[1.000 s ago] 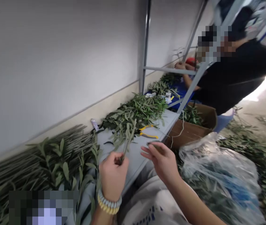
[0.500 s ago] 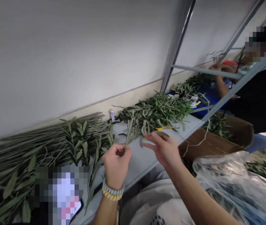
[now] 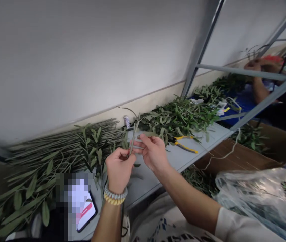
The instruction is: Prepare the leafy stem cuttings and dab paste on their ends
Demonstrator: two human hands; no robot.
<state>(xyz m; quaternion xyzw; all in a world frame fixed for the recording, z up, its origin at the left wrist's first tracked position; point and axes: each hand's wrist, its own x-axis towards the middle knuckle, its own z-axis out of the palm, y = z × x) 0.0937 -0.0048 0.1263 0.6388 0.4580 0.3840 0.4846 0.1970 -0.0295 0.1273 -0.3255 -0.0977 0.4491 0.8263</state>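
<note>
My left hand [image 3: 119, 168] is closed around the lower end of a thin green sprig [image 3: 133, 133] that stands up from the fist. My right hand [image 3: 151, 151] is right beside it, fingers pinching a narrow leaf [image 3: 146, 134] held against the sprig's stem. Both hands hover over a grey shelf top [image 3: 183, 156]. A beaded bracelet sits on my left wrist.
A pile of leafy sprigs [image 3: 180, 116] lies behind the hands, with yellow-handled pliers [image 3: 185, 144] beside it. Long bare stems [image 3: 57, 148] lie at left, a phone [image 3: 86, 213] near the front. A cardboard box [image 3: 259, 148], plastic bag [image 3: 259, 198] and another person's hand [image 3: 255, 65] are at right.
My right hand moved left and closed in on the sprig held by my left hand, bringing the leaf to the stem. The camera view swung left.
</note>
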